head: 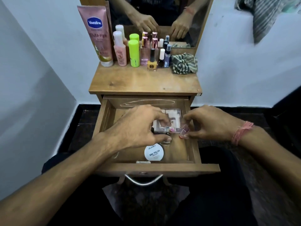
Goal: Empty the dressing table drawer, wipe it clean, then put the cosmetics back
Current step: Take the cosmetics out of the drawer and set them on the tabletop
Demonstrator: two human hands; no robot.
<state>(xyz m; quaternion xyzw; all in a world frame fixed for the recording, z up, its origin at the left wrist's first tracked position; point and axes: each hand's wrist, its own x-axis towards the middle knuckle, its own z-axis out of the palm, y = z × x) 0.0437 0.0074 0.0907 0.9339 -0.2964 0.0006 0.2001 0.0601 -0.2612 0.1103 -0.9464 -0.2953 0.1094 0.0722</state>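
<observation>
Head view: both hands reach into the open drawer (pixel 194 141). Right hand (pixel 210 123) pinches a small pink tube (pixel 183 132); left hand (pixel 140 126) curls round the clear cosmetics case (pixel 169 121). Lifting 2 things together, the crowded tube could slip.
</observation>
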